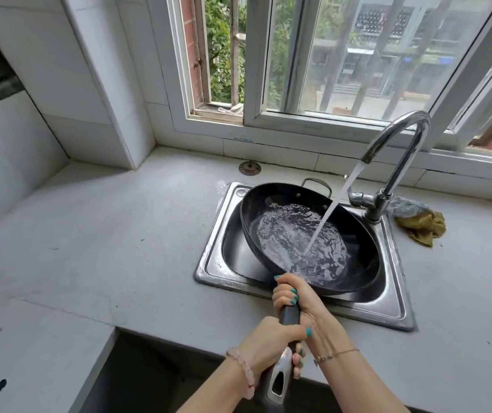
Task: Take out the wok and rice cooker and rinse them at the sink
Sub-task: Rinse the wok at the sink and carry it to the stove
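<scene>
Over sink (209,265), wok (367,251) handle (289,317) points toward person; left hand (265,338), right hand (303,302) fingers (282,295) grasp it.

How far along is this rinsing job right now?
Done: the wok is out and at the sink. In hand: left hand and right hand grip its handle while the faucet pours water into it. Left: the rice cooker, nowhere in view, is apparently yet to be fetched and rinsed.

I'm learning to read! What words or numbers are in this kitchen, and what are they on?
No text can be read.
Faint blue marks on the window ledge: too small and blurred.
Blue patches on the building outside: blurred.
On the wok, faucet and sink: no lettering shows.
</scene>
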A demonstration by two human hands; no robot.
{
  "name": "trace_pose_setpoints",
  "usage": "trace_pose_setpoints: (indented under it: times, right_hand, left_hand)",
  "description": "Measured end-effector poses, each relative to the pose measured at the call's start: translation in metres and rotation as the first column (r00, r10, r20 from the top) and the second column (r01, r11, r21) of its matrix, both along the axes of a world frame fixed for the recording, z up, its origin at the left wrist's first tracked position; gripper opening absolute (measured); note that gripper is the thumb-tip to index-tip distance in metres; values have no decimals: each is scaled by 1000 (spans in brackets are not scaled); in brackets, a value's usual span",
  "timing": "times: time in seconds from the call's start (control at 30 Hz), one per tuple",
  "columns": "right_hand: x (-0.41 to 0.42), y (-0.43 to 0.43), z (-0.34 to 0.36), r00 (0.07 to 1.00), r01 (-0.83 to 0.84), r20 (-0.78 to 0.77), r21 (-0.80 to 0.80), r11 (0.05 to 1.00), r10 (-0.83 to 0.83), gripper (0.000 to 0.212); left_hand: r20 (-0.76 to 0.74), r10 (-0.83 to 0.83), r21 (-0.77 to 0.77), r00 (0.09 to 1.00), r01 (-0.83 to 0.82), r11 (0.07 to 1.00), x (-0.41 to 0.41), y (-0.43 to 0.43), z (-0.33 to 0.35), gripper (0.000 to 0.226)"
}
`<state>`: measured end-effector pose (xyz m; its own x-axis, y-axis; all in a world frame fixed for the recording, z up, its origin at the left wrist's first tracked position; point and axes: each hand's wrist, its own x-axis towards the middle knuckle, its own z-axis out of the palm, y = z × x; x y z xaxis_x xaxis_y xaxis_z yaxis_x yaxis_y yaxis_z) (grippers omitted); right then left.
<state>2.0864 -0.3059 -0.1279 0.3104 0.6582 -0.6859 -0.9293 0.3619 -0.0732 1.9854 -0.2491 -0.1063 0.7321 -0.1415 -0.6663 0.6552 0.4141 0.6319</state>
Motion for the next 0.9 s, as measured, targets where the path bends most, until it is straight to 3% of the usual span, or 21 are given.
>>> trace_pose_setpoints:
  times: [0.3,0.63,0.9]
  right_hand:
    - [-3,18,2,988,2,153,52,999,-10,46]
    - [8,34,11,931,9,362,-148,989,45,25]
    - [12,25,10,911,45,405,-277,960,75,24]
  left_hand:
    - [182,-65,205,981,27,978,-4,14,-15,13]
    - [233,-14,143,972,-20,990,5,24,-20,10]
    - [197,21,20,980,-26,999,9,12,-17,12]
